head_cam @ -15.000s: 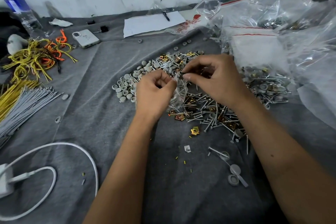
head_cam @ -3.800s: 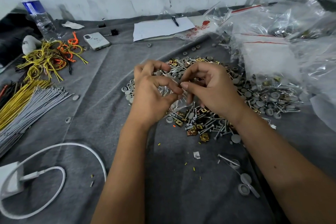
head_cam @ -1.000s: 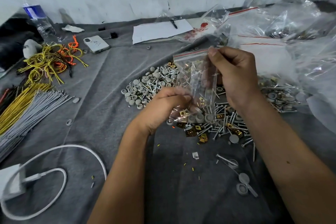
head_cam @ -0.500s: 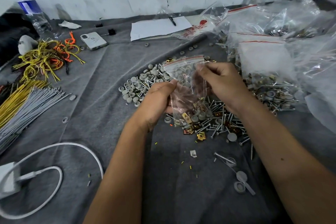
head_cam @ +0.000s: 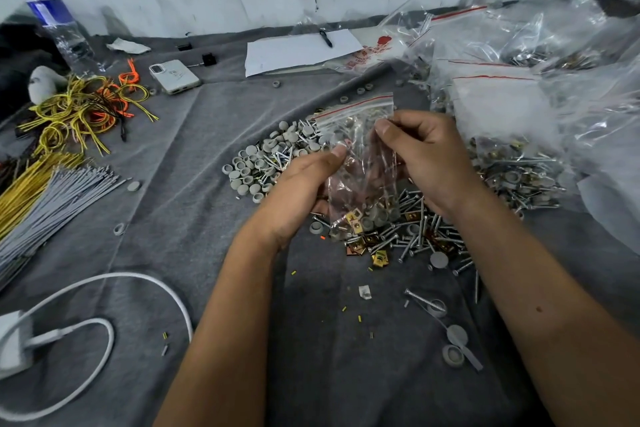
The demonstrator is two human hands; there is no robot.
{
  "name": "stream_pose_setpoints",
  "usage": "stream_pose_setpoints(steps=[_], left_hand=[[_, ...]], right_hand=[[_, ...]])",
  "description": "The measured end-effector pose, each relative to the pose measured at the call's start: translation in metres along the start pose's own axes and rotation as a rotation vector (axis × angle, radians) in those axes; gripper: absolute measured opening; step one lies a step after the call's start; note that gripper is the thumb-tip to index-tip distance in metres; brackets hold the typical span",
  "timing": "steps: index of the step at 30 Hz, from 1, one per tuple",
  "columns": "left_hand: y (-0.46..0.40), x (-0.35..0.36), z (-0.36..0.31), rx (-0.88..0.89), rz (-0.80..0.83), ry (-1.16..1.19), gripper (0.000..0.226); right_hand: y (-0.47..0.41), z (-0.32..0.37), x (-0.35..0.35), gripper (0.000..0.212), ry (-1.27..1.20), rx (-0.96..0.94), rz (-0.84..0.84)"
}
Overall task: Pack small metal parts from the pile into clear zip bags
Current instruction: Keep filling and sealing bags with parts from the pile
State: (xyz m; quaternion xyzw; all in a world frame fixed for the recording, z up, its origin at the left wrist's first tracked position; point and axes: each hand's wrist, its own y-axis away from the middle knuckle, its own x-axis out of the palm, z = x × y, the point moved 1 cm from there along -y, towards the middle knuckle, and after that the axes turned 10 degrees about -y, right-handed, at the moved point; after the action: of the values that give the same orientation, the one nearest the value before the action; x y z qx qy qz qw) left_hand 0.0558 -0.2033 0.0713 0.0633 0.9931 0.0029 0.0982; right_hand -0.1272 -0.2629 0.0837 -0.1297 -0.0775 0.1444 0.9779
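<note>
A clear zip bag with a red strip along its top stands upright between my hands, above the pile of screws, grey caps and gold clips. Several small parts lie in the bag's bottom. My left hand holds the bag's left edge with thumb and fingers. My right hand pinches its right side near the middle. More grey caps spread to the left of the pile.
Filled and empty zip bags are heaped at the right. Yellow and orange wires, grey ties, a phone, a water bottle, paper with a pen and a white charger cable lie on the grey cloth.
The bag was lifted by its top one second ago; now both hands hold its sides lower over the pile. Before that the hands were working close together at the bag's mouth.
</note>
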Motion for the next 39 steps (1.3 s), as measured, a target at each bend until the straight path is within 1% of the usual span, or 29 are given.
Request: stream_pose_setpoints(steps=[5, 11, 13, 15, 18, 22, 25, 28, 30, 32, 37, 39], left_hand=[[-0.001, -0.001, 0.000, 0.026, -0.022, -0.011, 0.037], [0.000, -0.001, -0.002, 0.061, -0.029, 0.077, 0.033], [0.001, 0.000, -0.004, 0.055, -0.042, 0.088, 0.035], [0.001, -0.001, -0.004, 0.048, -0.067, 0.076, 0.037], [0.000, -0.004, 0.000, 0.048, -0.088, 0.048, 0.031], [0.000, -0.006, 0.000, 0.098, -0.085, 0.074, 0.028], [0.000, -0.005, -0.005, 0.179, -0.121, 0.070, 0.035], [-0.005, -0.005, -0.011, 0.271, -0.190, 0.117, 0.027], [-0.010, -0.007, -0.014, 0.286, -0.270, 0.106, 0.020], [-0.016, -0.010, -0.014, 0.283, -0.318, 0.081, 0.007], [-0.027, -0.012, -0.013, 0.240, -0.345, 0.034, 0.024], [-0.031, -0.010, -0.010, 0.225, -0.358, 0.045, 0.028]], right_hand=[[0.000, 0.000, 0.000, 0.019, -0.017, -0.014, 0.000], [0.001, 0.000, -0.002, 0.019, -0.042, -0.043, 0.009], [0.000, -0.001, -0.002, 0.020, -0.040, -0.066, 0.014], [0.000, -0.001, -0.002, 0.021, -0.047, -0.076, 0.016], [0.001, 0.000, -0.001, 0.018, -0.075, -0.086, 0.025], [0.002, 0.003, -0.001, 0.015, -0.059, -0.111, 0.029], [0.001, 0.004, 0.000, 0.017, -0.042, -0.133, 0.009], [0.002, 0.005, 0.001, 0.017, -0.025, -0.143, 0.003], [0.001, 0.005, 0.001, 0.017, -0.002, -0.151, 0.003], [0.001, 0.004, 0.001, 0.016, -0.010, -0.133, 0.009], [-0.001, -0.001, -0.001, 0.016, -0.052, -0.031, 0.019], [-0.003, -0.003, -0.001, 0.020, -0.052, -0.009, -0.003]])
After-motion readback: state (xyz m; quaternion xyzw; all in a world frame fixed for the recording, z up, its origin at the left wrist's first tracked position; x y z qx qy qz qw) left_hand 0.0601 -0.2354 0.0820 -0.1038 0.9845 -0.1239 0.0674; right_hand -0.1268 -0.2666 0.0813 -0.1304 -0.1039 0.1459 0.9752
